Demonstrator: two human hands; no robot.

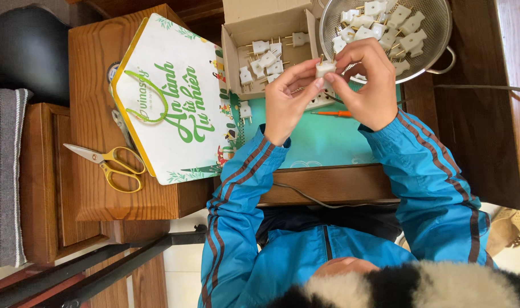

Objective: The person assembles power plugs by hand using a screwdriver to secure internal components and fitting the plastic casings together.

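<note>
Both my hands meet over a teal mat [322,142] and pinch one small white plug [325,68] between their fingertips. My left hand [289,100] grips it from the left and my right hand [367,80] from the right. Just under the hands lies a white socket strip [318,102], partly hidden. An orange-handled screwdriver [334,113] rests on the mat below my right hand. Behind the hands are an open cardboard box [254,23] with several white plugs and a metal colander [436,34] holding several more.
A white paper bag with a green cord handle [174,102] lies on a wooden side table [94,63] at the left. Yellow-handled scissors [109,165] lie beside it. A thin cable [311,197] runs along the desk's front edge. A dark chair [26,51] stands far left.
</note>
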